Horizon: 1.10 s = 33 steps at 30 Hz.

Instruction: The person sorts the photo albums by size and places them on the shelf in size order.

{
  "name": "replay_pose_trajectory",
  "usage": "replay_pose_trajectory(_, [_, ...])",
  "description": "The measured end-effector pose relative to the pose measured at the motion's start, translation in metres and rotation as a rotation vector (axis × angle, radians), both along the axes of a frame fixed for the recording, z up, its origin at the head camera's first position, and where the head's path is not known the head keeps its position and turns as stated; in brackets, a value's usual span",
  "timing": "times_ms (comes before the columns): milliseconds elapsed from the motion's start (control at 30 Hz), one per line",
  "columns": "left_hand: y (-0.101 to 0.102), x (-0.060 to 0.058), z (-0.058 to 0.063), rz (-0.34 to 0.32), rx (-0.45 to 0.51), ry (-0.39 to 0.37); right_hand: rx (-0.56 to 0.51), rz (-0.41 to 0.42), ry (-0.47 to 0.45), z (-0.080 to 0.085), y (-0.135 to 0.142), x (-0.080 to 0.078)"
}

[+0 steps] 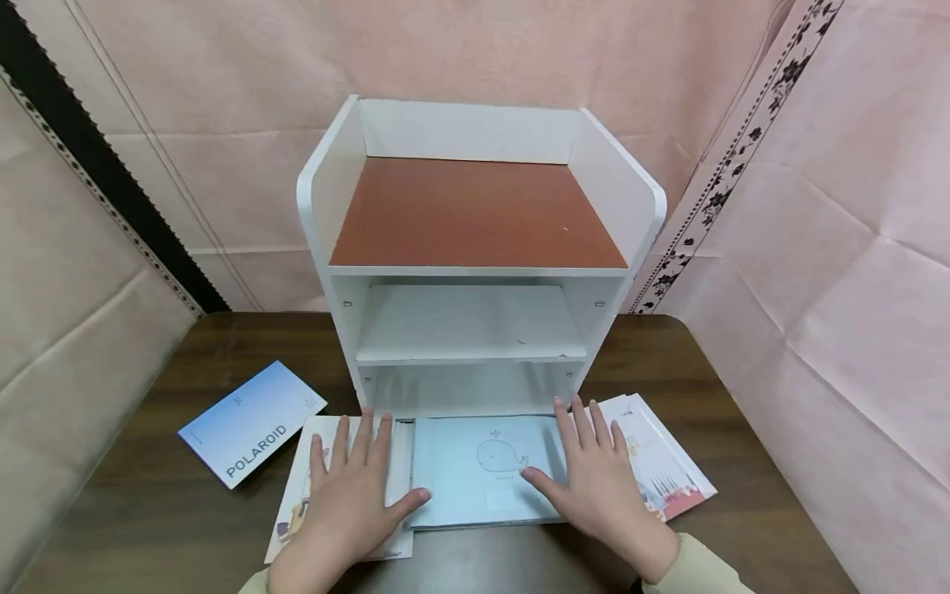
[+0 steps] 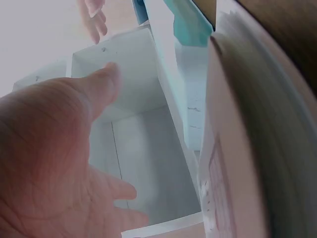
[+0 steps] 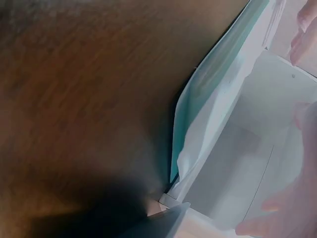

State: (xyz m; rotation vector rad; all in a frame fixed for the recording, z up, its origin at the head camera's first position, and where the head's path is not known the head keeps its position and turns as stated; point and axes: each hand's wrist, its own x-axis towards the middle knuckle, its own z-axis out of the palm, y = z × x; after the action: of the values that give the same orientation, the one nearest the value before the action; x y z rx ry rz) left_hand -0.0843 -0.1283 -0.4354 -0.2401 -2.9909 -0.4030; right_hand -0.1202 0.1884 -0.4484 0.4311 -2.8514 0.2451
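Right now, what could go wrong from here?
1. The blue notebook lies close to the front of the white shelf unit; pushed forward, it might catch there.
2. The white booklet under the left hand borders that notebook; moving one could drag the other.

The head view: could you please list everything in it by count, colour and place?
White boxy shelf unit: 1, white with reddish-brown top surface, centre back
Pale blue whale-print booklet: 1, pale blue, front centre
White illustrated left booklet: at least 1, white, left front
White illustrated right booklet: at least 1, white-pink, right front
Flat rectangular POLAROID item: 1, blue-to-white, left
Dark wooden table: 1, brown, beneath
Fabric drapes: uncounted, pale pink, back and sides
Scalloped strip: 1, black, left drape
Floral trim: 1, white and black, back right
Sleeves: 2, pale beige, bottom
Left hand: 1, bare, over left booklet
Right hand: 1, bare, over whale-print booklet's right edge
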Motion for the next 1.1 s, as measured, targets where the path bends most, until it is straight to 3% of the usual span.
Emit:
replay_pose_trajectory(100, [0.000,-0.002,0.000,-0.017,0.075,0.007,-0.097,0.014,0.006,0.002,0.001,-0.001])
replay_pose_trajectory(200, [0.000,-0.004,-0.001,-0.032,0.219,-0.019,-0.250,0.014,-0.030,0.005,0.002,-0.002])
replay_pose_trajectory(333, [0.002,-0.007,0.000,-0.013,0.391,-0.118,-0.452,-0.036,-0.170,0.010,0.003,-0.002])
replay_pose_trajectory(500, [0.005,-0.006,0.000,0.047,0.517,-0.238,-0.617,-0.111,-0.363,0.012,0.003,0.000])
replay_pose_trajectory(733, [0.005,-0.006,-0.001,0.017,0.736,-0.328,-0.741,-0.132,-0.512,0.016,0.003,0.003])
replay_pose_trajectory(1100, [0.011,-0.009,-0.003,-0.013,0.842,-0.421,-0.796,-0.146,-0.588,0.006,-0.002,0.008])
